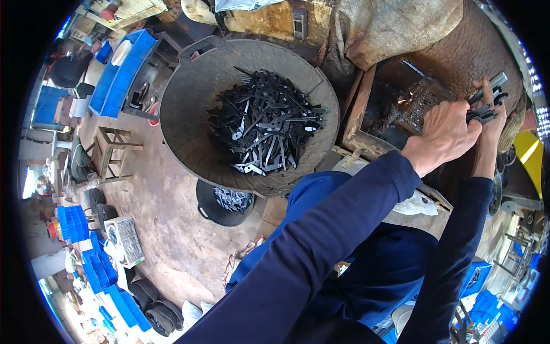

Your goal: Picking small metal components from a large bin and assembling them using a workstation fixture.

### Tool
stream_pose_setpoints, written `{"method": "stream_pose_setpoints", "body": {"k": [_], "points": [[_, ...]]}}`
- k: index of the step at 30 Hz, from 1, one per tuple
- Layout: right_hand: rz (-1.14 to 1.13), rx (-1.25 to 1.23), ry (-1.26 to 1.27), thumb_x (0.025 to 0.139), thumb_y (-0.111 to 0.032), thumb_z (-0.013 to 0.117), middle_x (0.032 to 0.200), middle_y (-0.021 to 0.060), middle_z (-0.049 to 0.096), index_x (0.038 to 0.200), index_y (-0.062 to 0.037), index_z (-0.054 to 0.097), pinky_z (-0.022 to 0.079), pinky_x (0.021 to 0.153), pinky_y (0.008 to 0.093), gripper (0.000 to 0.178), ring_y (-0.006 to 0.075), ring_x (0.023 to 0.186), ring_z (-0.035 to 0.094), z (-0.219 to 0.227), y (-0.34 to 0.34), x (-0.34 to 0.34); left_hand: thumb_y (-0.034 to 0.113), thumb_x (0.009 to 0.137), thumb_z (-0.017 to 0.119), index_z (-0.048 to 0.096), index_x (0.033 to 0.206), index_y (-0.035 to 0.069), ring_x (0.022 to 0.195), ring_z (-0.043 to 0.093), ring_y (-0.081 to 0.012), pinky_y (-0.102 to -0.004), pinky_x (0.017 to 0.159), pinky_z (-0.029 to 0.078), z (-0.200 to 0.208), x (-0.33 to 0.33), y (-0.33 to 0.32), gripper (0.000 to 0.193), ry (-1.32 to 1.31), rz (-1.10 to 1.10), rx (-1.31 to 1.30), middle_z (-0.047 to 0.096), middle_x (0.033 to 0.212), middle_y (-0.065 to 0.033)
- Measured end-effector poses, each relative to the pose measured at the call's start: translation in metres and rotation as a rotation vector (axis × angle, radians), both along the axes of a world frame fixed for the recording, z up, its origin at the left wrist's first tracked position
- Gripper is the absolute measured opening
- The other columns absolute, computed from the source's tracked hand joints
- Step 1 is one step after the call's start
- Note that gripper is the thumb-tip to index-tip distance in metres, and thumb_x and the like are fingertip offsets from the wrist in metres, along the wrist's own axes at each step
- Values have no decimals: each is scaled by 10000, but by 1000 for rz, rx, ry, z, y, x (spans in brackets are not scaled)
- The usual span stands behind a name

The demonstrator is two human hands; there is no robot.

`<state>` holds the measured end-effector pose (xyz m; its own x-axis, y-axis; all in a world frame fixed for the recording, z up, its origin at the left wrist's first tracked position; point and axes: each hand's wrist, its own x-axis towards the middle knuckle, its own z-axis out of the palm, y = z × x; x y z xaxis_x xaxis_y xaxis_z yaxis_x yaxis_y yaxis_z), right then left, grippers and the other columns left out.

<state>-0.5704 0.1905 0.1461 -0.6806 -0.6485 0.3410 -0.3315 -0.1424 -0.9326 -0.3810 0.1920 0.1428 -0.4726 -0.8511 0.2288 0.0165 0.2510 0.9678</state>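
Note:
At the far right, my left hand (444, 131) is closed, its fingers curled against a small bunch of dark metal pieces (484, 113). Right beside it, my right hand (494, 112) wraps round the same bunch from the other side. A short grey metal rod (497, 79) sticks up at the fingers of my right hand; its lower part is hidden. Below and left of the hands lies a wooden-framed trough (358, 109) with wet brown matter. A large round basin (189, 120) holds a heap of flat black metal pieces (269, 123), some shaped like tool blades or handles.
A smaller black tub (207, 207) with silvery metal parts stands under the basin. Sacking (395, 28) hangs behind the trough. On the left are a wooden stool (109, 152), blue bins (123, 71) and a pale plastic crate (124, 241). My knees lie close below the trough.

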Motion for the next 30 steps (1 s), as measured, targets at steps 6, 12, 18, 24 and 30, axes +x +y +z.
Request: {"method": "stream_pose_setpoints", "body": {"k": [6, 12, 18, 24, 30], "points": [[27, -5, -14, 949, -305, 690, 703, -56, 556, 1000, -28, 737, 291, 495, 217, 286, 20, 578, 439, 0, 2, -1, 256, 788, 580, 642, 894, -28, 900, 621, -446, -542, 833, 488, 4, 0, -3, 310, -58, -88, 31, 645, 911, -299], [-57, 81, 50, 940, -327, 697, 743, -49, 607, 1009, -20, 737, 357, 551, 222, 317, 28, 638, 487, 8, 2, 10, 246, 776, 583, 650, 893, -40, 922, 624, -446, -539, 850, 486, 7, 4, -8, 316, -50, -110, 65, 646, 930, -314], [-60, 102, 94, 948, -250, 689, 949, 37, 708, 1156, -18, 665, 349, 507, 199, 312, 24, 597, 475, 5, 1, 3, 232, 760, 588, 657, 896, -46, 895, 637, -453, -534, 847, 497, 12, 10, -9, 317, -67, -150, 89, 656, 909, -317], [-77, 52, 147, 954, -268, 681, 935, 35, 706, 1114, -18, 675, 375, 538, 197, 297, 40, 617, 499, 7, -2, 10, 228, 751, 602, 676, 904, -42, 817, 666, -424, -496, 789, 522, 26, 24, -6, 319, -29, -74, 35, 672, 825, -276], [-47, 6, -26, 969, -258, 658, 799, -1, 662, 1086, -14, 674, 359, 495, 214, 271, 59, 556, 477, 10, 15, 22, 244, 760, 620, 705, 1001, -15, 925, 681, -395, -469, 855, 527, 36, 33, -1, 364, 22, -66, 39, 703, 918, -248]]}}
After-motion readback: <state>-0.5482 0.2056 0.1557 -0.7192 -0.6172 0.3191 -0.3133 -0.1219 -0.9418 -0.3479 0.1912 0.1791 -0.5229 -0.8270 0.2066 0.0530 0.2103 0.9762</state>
